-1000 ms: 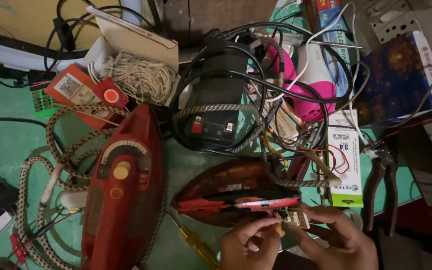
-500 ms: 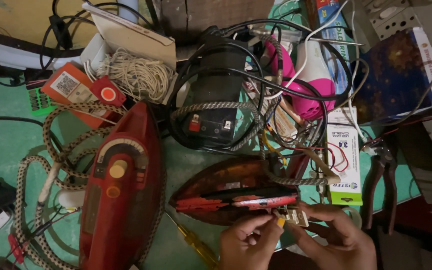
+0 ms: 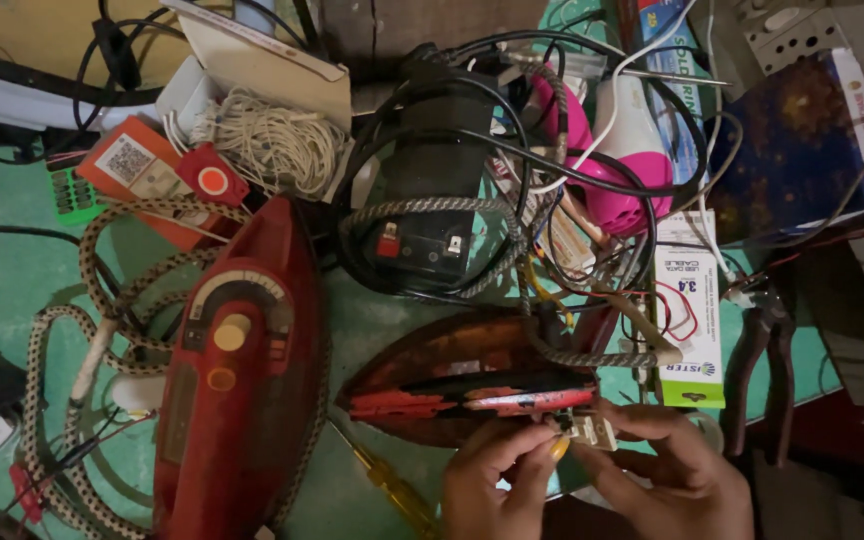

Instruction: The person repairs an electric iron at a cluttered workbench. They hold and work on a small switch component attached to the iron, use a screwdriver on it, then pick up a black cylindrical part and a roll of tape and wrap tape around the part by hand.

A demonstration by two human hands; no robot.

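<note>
Head view, looking straight down on a green bench [image 3: 12, 290] crowded with repair clutter. Both hands meeting low at the right of centre: left hand [image 3: 497, 485] pinching with thumb and forefinger closed together, right hand [image 3: 677, 475] curling in from the other side, fingertips clamping on a small pale, boxy terminal block [image 3: 590, 430]. Sitting right against the rear end of an opened iron base [image 3: 472, 380], teardrop-shaped, dark and rusty-looking with red streaks along its edge. Lying just left of it, a glossy red iron cover [image 3: 237, 380] with a round cream dial, ringed by a braided, speckled fabric cord [image 3: 62, 350]. Resting below between the two, a yellow-handled screwdriver [image 3: 392, 490], translucent plastic. Further up, a black blocky battery [image 3: 432, 200] tangled in black cables, a pink-and-white hair dryer [image 3: 612, 150], smooth plastic. Lying at far right, dark-handled pliers [image 3: 767, 350].
</note>
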